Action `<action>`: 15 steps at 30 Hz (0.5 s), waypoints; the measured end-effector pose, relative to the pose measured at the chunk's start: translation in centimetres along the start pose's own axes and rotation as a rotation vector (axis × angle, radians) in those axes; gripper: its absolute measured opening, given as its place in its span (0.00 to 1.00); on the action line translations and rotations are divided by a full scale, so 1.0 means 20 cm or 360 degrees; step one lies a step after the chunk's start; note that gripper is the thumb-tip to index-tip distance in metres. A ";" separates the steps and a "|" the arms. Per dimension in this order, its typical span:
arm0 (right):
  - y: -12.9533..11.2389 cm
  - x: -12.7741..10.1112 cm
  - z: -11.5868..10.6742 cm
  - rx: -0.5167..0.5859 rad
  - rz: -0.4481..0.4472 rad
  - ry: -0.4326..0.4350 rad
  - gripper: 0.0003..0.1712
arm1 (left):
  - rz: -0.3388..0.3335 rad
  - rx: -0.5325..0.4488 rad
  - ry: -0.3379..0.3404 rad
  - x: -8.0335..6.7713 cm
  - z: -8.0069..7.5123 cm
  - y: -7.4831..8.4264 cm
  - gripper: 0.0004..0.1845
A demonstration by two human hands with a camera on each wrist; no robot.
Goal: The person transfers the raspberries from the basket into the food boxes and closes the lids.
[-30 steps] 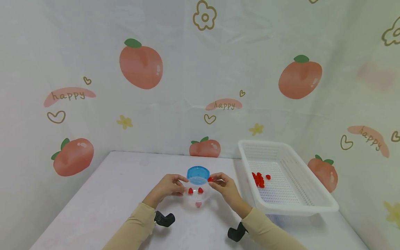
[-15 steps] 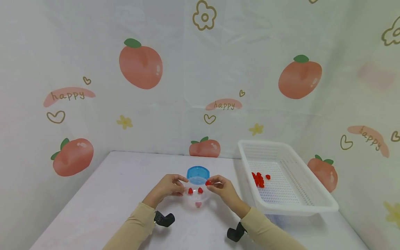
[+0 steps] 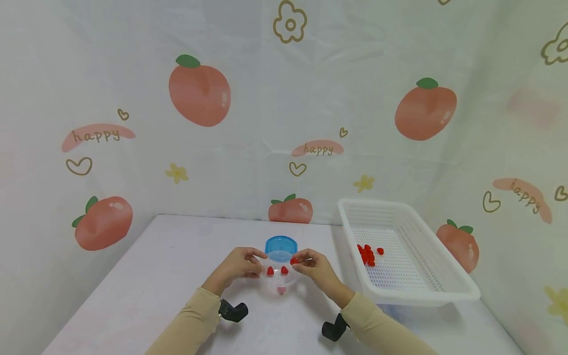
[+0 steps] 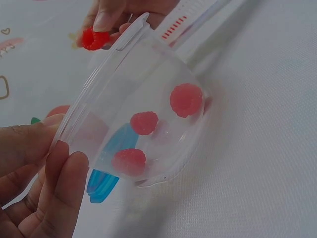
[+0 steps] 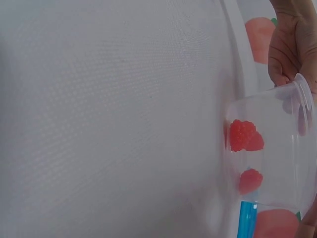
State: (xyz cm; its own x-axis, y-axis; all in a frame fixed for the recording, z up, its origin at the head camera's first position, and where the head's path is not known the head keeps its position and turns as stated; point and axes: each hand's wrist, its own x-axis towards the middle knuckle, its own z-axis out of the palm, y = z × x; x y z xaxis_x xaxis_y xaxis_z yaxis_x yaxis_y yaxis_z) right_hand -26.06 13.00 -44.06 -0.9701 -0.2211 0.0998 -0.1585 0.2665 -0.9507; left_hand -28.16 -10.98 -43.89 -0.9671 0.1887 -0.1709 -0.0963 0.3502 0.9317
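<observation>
A clear plastic tub stands on the white table, with three red raspberries inside near its bottom. My left hand grips the tub's rim from the left side, thumb and fingers at the edge in the left wrist view. Between the thumb and fingers of my right hand is another raspberry, held at the right side of the tub's open top. In the right wrist view the tub blocks part of my left hand, and only a sliver of my right hand shows at the bottom right corner.
A blue lid lies just behind the tub. To the right stands a white perforated basket with several raspberries gathered at its left side. A printed curtain hangs behind the table.
My right hand has moved slightly left with its raspberry, from beside the tub to its rim. My left hand and the tub have stayed in place.
</observation>
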 end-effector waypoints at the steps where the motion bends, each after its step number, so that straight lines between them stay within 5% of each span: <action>1: 0.00 0.00 0.00 -0.0002 0.0002 -0.0001 0.14 | -0.0001 0.0000 0.0000 0.00 0.00 0.00 0.17; 15: 0.00 0.00 0.00 0.0005 0.0011 0.0011 0.15 | 0.0015 -0.0008 -0.0010 0.00 0.00 0.00 0.16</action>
State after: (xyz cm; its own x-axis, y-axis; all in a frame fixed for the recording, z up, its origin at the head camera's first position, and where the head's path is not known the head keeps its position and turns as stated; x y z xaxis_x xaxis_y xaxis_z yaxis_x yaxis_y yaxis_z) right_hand -26.06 12.89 -44.01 -0.9724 -0.2129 0.0951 -0.1511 0.2649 -0.9524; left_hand -28.21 -11.00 -43.93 -0.9665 0.1976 -0.1637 -0.0881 0.3436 0.9350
